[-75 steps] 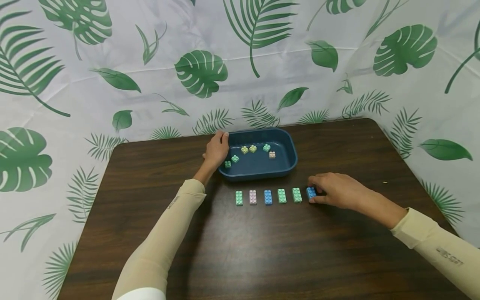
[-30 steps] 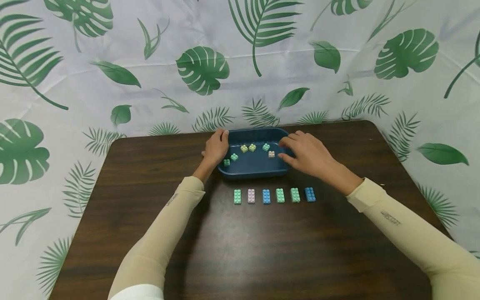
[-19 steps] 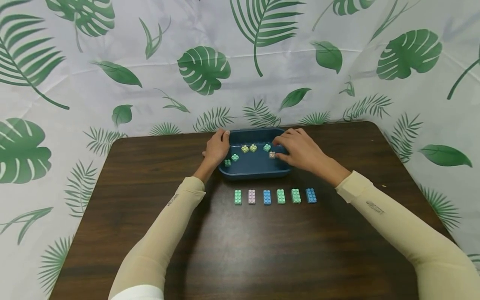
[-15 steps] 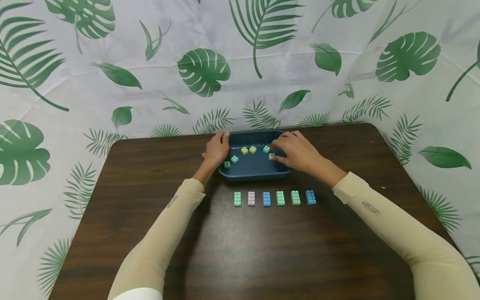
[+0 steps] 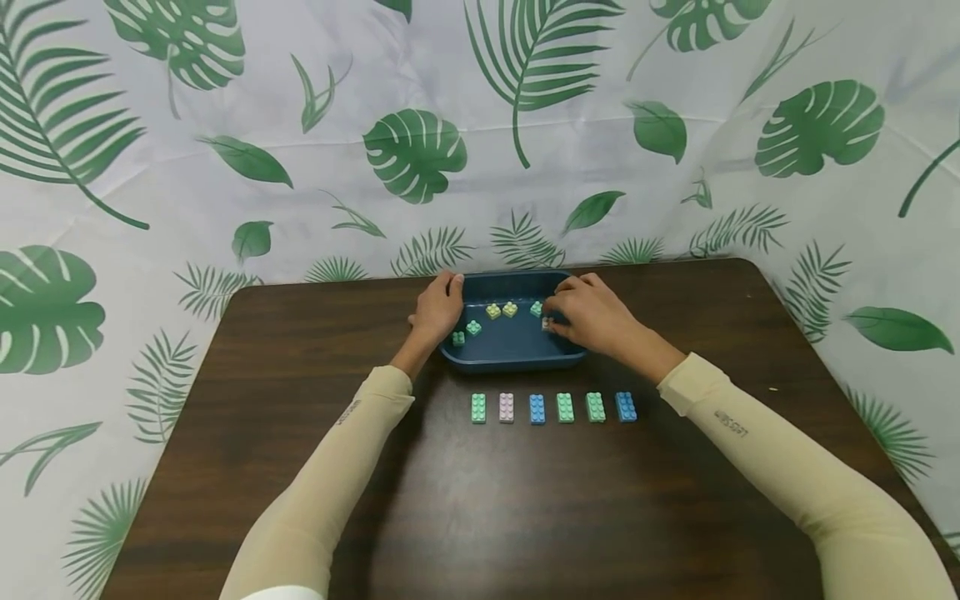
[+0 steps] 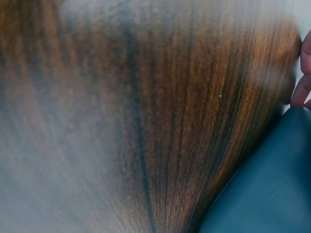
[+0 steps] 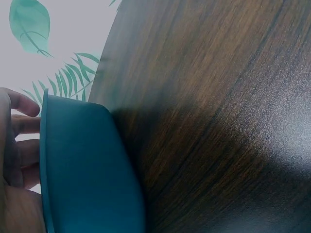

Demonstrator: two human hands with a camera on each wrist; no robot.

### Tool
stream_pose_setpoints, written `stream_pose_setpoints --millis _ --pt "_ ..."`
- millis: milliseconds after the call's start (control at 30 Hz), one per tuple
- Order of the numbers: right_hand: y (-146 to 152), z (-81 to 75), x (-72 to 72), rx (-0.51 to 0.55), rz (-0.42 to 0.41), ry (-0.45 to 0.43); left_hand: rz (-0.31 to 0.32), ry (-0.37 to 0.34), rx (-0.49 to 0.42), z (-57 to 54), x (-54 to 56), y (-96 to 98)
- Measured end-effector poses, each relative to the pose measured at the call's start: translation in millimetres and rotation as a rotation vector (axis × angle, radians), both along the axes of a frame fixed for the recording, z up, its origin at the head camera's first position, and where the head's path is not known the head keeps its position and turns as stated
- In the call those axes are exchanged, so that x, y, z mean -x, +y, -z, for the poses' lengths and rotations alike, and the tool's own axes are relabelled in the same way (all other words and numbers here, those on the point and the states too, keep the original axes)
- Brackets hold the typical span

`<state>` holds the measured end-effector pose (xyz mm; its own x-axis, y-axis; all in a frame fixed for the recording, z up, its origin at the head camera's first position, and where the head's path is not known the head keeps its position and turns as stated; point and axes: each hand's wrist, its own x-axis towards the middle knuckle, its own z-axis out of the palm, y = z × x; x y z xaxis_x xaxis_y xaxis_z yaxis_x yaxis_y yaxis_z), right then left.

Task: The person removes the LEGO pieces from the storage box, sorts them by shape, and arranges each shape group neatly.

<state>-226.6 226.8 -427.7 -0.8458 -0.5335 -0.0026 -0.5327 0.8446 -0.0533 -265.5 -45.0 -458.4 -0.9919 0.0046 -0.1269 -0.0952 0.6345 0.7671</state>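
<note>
A dark blue tray (image 5: 517, 364) stands near the table's back edge. My left hand (image 5: 437, 310) grips its left end, and in the left wrist view fingertips (image 6: 302, 92) show at the rim. My right hand (image 5: 592, 315) reaches over the right end and pinches a small pale peach building brick (image 5: 546, 323) low in the tray; the fingers partly cover it. In the right wrist view the tray wall (image 7: 87, 165) hides the brick. Also in the tray are a teal brick (image 5: 536, 308), two yellow bricks (image 5: 502, 310), a mint brick (image 5: 473, 327) and a green brick (image 5: 458, 338).
In front of the tray a row of longer bricks lies on the dark wood table (image 5: 480, 500): green (image 5: 478, 408), pink (image 5: 506, 407), blue (image 5: 537, 409), two more green bricks (image 5: 580, 407) and a blue one (image 5: 626, 407). A leaf-print cloth (image 5: 315, 200) hangs behind.
My right hand has left the blue brick at the row's right end, moved up and left into the tray, and closed on the peach brick. The left hand has stayed on the tray.
</note>
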Motion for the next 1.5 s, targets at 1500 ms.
stream_pose_setpoints --millis 1500 --pt "-6.6 9.3 -7.3 0.018 -0.050 0.168 0.015 -0.006 -0.013 -2.1 -3.4 -0.2"
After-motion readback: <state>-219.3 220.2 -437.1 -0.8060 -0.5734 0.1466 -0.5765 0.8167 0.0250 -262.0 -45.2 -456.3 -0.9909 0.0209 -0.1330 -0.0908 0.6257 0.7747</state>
